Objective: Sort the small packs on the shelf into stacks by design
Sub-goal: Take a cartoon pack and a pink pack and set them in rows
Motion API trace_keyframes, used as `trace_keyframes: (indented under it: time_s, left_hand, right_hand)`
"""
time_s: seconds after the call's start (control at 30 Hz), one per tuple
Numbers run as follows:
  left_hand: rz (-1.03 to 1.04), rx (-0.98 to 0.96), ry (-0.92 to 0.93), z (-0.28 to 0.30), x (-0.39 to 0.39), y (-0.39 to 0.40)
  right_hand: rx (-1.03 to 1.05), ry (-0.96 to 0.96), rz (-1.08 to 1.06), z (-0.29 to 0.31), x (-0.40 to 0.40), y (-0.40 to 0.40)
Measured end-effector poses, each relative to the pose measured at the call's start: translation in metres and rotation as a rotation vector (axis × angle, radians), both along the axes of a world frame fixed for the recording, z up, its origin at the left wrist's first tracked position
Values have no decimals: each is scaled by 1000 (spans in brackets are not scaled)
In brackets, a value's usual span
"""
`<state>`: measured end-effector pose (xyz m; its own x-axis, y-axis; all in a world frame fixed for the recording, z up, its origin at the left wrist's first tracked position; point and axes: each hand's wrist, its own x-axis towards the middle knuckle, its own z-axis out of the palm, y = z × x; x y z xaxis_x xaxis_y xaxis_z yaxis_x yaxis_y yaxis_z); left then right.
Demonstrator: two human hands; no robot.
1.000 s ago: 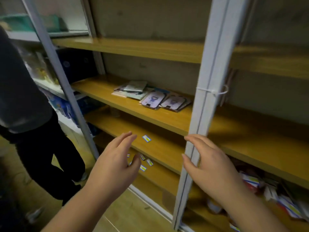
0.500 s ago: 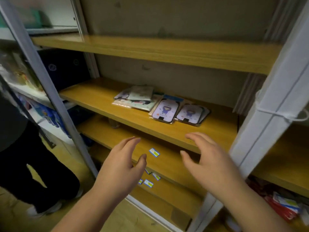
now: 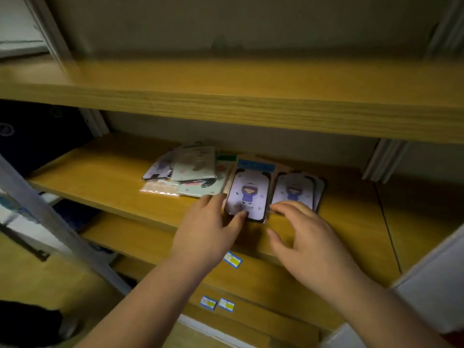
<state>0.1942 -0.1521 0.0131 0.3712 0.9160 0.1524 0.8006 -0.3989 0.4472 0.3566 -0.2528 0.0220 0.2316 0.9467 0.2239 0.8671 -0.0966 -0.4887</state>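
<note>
Where left hand (image 3: pixel 208 229) touches: purple cartoon-girl pack (image 3: pixel 248 194), glossy.

A wooden shelf (image 3: pixel 100 177) with a yellowish top carries a loose cluster of small packs toward its back middle. At the left of the cluster a pale green pack (image 3: pixel 194 164) lies over a lilac pack (image 3: pixel 160 168), with a pinkish clear packet (image 3: pixel 160 189) in front of them. To the right, a lilac pack with a purple-hooded figure (image 3: pixel 249 194) lies beside another pack of the same design (image 3: pixel 295 189), their edges overlapping.
</note>
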Motion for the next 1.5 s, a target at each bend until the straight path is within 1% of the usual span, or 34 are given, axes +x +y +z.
trace_keyframes:
  time_s: [0.13, 0.17, 0.23, 0.3, 0.5, 0.6, 0.67, 0.77, 0.87, 1.0, 1.13, 1.2, 1.33, 1.4, 1.5]
  left_hand:
    - [-40, 28, 181, -16, 31, 49]
    - [-55, 34, 202, -19, 33, 56]
    - [-97, 69, 182, -23, 32, 66]
    - [-142, 38, 98, -22, 27, 76]
    - [-152, -333, -190, -10, 1, 97]
    - [-179, -435, -336, -8, -17, 101]
    - [-171, -541, -446, -9, -29, 102]
    - [-125, -675, -594, -9, -46, 103]
    - [-99, -727, -696, -8, -63, 105]
    - [-89, -752, -768, -11, -80, 106]
    - [-99, -786, -800, -13, -85, 105]
    - [-98, -782, -807, -15, -86, 105]
    - [-91, -790, -809, -18, -87, 108]
    - [-103, -804, -820, -16, -86, 109]
    - [-116, -837, -854, -14, -84, 110]
  right_hand:
    - [-26, -11, -97, -4, -8, 10]
    - [-36, -10, -118, -5, -11, 11]
    - [-46, -2, -152, -7, -15, 14]
    - [-39, 4, -193, -9, -19, 18]
    - [-73, 45, -325, -12, -29, 25]
    - [-64, 18, -386, -13, -34, 32]
    - [-61, 11, -417, -15, -38, 38]
    - [-152, -13, -469, -17, -44, 48]
    - [-245, -126, -520, -18, -52, 61]
    - [-253, -255, -592, -22, -60, 84]
    - [-255, -257, -660, -31, -61, 106]
    - [-237, -198, -664, -33, -60, 111]
    - [-209, 90, -694, -28, -56, 110]
    - [-186, 297, -702, -25, -55, 105]
    - [-31, 656, -666, -20, -54, 99]
